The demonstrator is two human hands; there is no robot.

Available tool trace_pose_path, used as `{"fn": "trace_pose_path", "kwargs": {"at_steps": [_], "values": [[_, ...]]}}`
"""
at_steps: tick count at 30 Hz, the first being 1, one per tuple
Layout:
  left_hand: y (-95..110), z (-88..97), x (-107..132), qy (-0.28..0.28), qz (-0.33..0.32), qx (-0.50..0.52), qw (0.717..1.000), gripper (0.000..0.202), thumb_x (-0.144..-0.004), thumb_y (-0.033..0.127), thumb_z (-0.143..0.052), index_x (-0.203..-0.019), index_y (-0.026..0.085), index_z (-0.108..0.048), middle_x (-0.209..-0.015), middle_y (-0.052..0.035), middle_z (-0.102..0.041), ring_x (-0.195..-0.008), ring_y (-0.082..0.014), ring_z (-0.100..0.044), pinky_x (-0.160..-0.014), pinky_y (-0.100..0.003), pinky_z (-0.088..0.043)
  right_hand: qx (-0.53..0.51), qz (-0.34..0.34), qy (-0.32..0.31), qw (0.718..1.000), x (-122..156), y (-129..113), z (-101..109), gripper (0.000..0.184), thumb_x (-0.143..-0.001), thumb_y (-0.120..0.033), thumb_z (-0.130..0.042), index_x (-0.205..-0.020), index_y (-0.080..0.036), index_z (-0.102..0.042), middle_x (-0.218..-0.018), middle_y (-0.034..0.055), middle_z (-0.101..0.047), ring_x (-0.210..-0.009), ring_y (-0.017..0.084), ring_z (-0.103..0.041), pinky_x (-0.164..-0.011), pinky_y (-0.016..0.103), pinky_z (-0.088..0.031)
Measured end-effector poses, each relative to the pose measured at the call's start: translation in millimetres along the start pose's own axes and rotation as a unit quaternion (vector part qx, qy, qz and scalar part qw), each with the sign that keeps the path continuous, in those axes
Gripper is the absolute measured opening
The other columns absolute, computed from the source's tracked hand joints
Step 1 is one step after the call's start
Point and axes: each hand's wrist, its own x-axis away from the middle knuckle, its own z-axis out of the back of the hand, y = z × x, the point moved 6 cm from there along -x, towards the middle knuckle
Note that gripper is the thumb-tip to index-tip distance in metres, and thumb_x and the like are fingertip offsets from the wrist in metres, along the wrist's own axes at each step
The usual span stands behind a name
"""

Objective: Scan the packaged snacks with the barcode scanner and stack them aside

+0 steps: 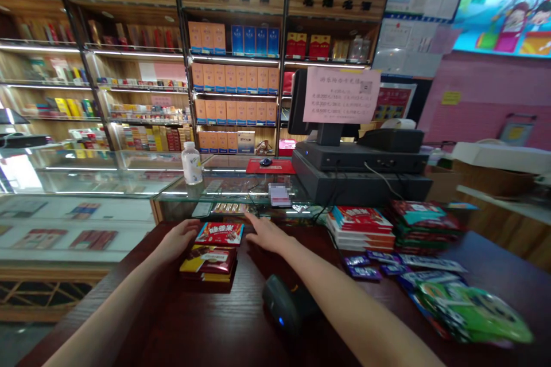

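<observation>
A flat red-and-blue snack box point(219, 233) lies on the dark wooden counter point(181, 321), just behind a small stack of brown-and-yellow packets point(210, 259). My left hand point(178, 239) is at the box's left side, fingers stretched forward; whether they touch it I cannot tell. To the right of the box is my right hand point(267, 234), its fingers extended and apart, holding nothing. Nearer to me, a black handheld barcode scanner point(279, 304) with a lit blue light rests below my right forearm.
To the right are stacked snack boxes point(361, 229), purple wrapped bars point(364, 271) and a green bag point(477, 309). Behind stand a cash register terminal point(353, 155), a white bottle point(191, 163) and a glass display case point(172, 186). Shelves of boxed goods point(235, 79) line the wall.
</observation>
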Motion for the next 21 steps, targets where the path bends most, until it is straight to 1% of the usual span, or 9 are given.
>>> {"fn": "trace_pose_path", "kwargs": {"at_steps": [4, 8, 11, 14, 18, 21], "values": [[16, -4.5, 8, -0.002, -0.015, -0.059, 0.998, 0.049, -0.063, 0.042, -0.06, -0.105, 0.02, -0.065, -0.104, -0.008, -0.078, -0.095, -0.0287, -0.073, -0.083, -0.037, -0.057, 0.017, -0.002, 0.009, 1.0, 17, -1, 9, 0.071, -0.089, -0.027, -0.061, -0.154, -0.024, -0.032, -0.131, 0.0148, -0.064, -0.122, 0.032, -0.058, -0.101, 0.044, -0.044], [37, -18.2, 16, -0.026, -0.035, -0.076, 0.996, 0.047, -0.065, 0.046, -0.059, -0.105, 0.021, -0.065, -0.105, -0.0078, -0.078, -0.098, -0.0281, -0.073, -0.088, -0.037, -0.055, 0.012, 0.004, 0.028, 1.0, 35, 0, 19, 0.069, -0.088, -0.025, -0.063, -0.152, -0.025, -0.036, -0.132, 0.0118, -0.064, -0.125, 0.031, -0.056, -0.104, 0.043, -0.043], [54, -27.4, 21, -0.024, -0.053, -0.091, 0.994, 0.043, -0.065, 0.046, -0.061, -0.101, 0.023, -0.068, -0.102, -0.0064, -0.079, -0.1, -0.0287, -0.072, -0.089, -0.036, -0.055, 0.01, 0.001, 0.038, 0.999, 51, 3, 28, 0.069, -0.088, -0.025, -0.063, -0.152, -0.024, -0.037, -0.132, 0.0125, -0.065, -0.125, 0.032, -0.056, -0.104, 0.044, -0.042], [70, -38.3, 26, -0.02, -0.075, -0.103, 0.992, 0.045, -0.066, 0.046, -0.061, -0.104, 0.023, -0.069, -0.103, -0.0067, -0.078, -0.103, -0.0294, -0.071, -0.09, -0.038, -0.054, 0.017, -0.006, 0.05, 0.999, 71, 9, 39, 0.067, -0.089, -0.025, -0.063, -0.151, -0.023, -0.038, -0.134, 0.0127, -0.064, -0.124, 0.031, -0.056, -0.104, 0.043, -0.042], [93, -60.9, 33, -0.032, -0.103, -0.146, 0.983, 0.056, -0.069, 0.044, -0.058, -0.12, 0.022, -0.066, -0.109, -0.0085, -0.077, -0.106, -0.0304, -0.07, -0.096, -0.041, -0.05, 0.036, -0.006, 0.073, 0.997, 99, 21, 54, 0.066, -0.089, -0.024, -0.062, -0.151, -0.022, -0.039, -0.134, 0.0122, -0.063, -0.124, 0.029, -0.056, -0.105, 0.041, -0.042], [111, -85.5, 37, -0.058, -0.135, -0.169, 0.975, 0.058, -0.071, 0.044, -0.056, -0.126, 0.026, -0.062, -0.112, -0.0058, -0.076, -0.108, -0.0294, -0.069, -0.098, -0.04, -0.048, 0.052, -0.007, 0.084, 0.995, 120, 32, 63, 0.066, -0.089, -0.023, -0.061, -0.151, -0.021, -0.039, -0.136, 0.0118, -0.062, -0.122, 0.029, -0.056, -0.106, 0.04, -0.042]]}}
